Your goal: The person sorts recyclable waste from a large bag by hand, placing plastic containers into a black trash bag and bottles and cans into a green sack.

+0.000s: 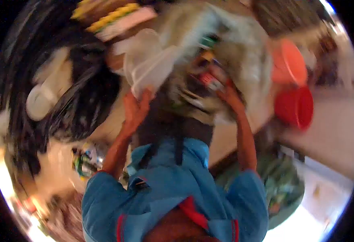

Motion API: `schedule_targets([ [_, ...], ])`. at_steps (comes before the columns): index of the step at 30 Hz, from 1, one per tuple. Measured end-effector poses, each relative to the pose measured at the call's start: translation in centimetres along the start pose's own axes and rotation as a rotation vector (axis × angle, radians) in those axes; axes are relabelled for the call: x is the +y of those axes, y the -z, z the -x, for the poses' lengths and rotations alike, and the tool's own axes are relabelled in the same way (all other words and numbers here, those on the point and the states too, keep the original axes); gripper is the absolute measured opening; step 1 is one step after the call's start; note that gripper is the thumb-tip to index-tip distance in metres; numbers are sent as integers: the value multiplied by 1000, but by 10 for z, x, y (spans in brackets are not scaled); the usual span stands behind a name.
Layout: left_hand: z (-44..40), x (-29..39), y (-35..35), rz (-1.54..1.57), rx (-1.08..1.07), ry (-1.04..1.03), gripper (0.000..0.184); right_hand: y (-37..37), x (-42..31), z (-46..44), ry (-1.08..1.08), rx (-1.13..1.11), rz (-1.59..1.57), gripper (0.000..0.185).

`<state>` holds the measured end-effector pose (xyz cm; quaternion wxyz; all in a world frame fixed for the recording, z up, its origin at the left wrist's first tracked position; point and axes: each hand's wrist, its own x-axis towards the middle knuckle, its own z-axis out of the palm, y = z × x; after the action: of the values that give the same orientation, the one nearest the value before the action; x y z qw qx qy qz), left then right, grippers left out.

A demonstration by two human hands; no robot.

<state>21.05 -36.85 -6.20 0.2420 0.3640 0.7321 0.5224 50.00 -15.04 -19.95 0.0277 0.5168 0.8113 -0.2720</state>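
Observation:
My left hand (138, 108) is closed at the lower edge of a whitish, translucent plastic container (150, 62), with its fingers and thumb either side of the edge. My right hand (231, 98) reaches into a large pale sack (255, 52) of mixed items. Near its fingertips lies a red item with a pale patch (210, 80), perhaps a can or packet. Blur hides whether those fingers grip it. Dark and yellowish pieces lie around it, and a green item (208, 40) sits farther up in the sack.
Black plastic bags (90, 86) spread on the left, with a white tub (39, 103) among them. Two red buckets (292, 107) stand at right. A green bag (284, 183) is by my right elbow, and a clear bag of mixed items (86, 161) by my left.

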Motion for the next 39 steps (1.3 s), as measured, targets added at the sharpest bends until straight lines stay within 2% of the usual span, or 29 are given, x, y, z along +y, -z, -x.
schedule_targets([
  [1,5,0,21,-39,124,2,23,-13,10,-8,45,26,-50,58],
  [3,20,1,45,15,277,-125,23,1,11,-13,532,83,-112,59],
  [5,36,6,78,20,362,-68,22,5,19,1,634,194,-9,56],
  [7,34,-10,116,118,599,-176,23,4,35,4,564,131,32,55],
  [9,38,-9,158,151,719,-149,23,-4,56,5,340,10,71,54],
  [11,38,-16,202,92,795,-143,27,-10,67,3,193,-53,116,54],
  [14,9,-12,246,282,833,-79,32,-21,83,-5,53,-106,156,53],
  [16,-24,-20,272,451,794,60,38,-36,104,-16,64,-93,138,52],
  [17,-39,-33,283,457,793,54,38,-45,120,-23,90,-68,128,52],
  [18,-57,-54,294,463,696,82,39,-52,128,-29,139,-20,104,53],
  [19,-74,-71,300,466,598,115,40,-50,126,-25,133,-15,103,53],
  [20,-91,-81,303,473,593,112,40,-43,123,-21,184,-31,86,55],
  [22,-123,-96,306,520,606,252,42,-27,103,-9,224,-40,72,57],
  [24,-147,-106,304,490,546,271,43,-13,82,1,336,-73,-21,58],
  [26,-161,-113,305,460,485,284,44,-19,96,-7,318,-56,-9,59],
  [28,-167,-125,305,216,295,289,47,-22,89,-6,326,-42,-5,60],
  [29,-165,-137,297,278,311,123,48,-21,85,-1,316,-35,2,60],
  [30,-160,-131,288,311,216,152,48,-18,82,2,307,-37,6,61],
  [32,-165,-112,318,257,213,172,48,-17,66,-6,302,-37,-20,62],
  [34,-195,-145,347,-550,116,-56,45,-9,57,-5,288,-24,-55,63],
  [35,-170,-103,329,57,201,510,48,-6,54,-2,286,-21,-77,64],
  [36,-159,-102,329,58,175,509,48,-4,51,0,288,-18,-98,65],
  [37,-153,-110,334,-449,40,295,50,-3,49,2,291,-16,-113,65],
  [39,-152,-122,336,-943,-89,49,53,1,45,6,301,-17,-152,67],
])
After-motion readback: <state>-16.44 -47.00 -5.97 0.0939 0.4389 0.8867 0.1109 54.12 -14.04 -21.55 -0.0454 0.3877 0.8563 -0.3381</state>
